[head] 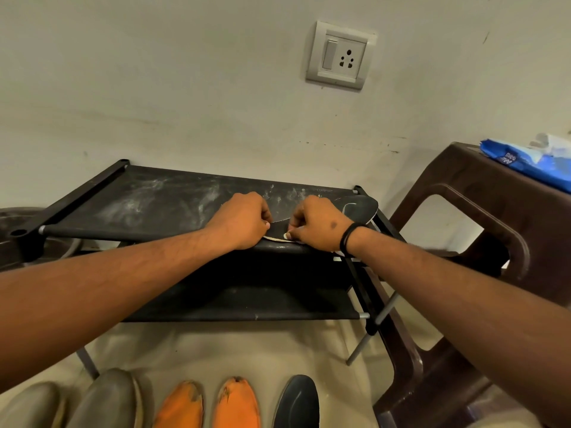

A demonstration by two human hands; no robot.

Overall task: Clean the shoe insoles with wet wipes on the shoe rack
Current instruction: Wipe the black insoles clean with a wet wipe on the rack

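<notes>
Five insoles [234, 403] on floor, one insole [358, 208] on rack [139, 205].

you have a white switch and socket plate [340, 55] on the scuffed wall [154, 72] above. to your right stands a brown plastic chair [482, 230]. on the pale floor [247, 350] in front of you sit two grey-green shoe tips [105, 400], two worn orange ones [210, 403] and one dark one [298, 403], side by side in a row.
</notes>
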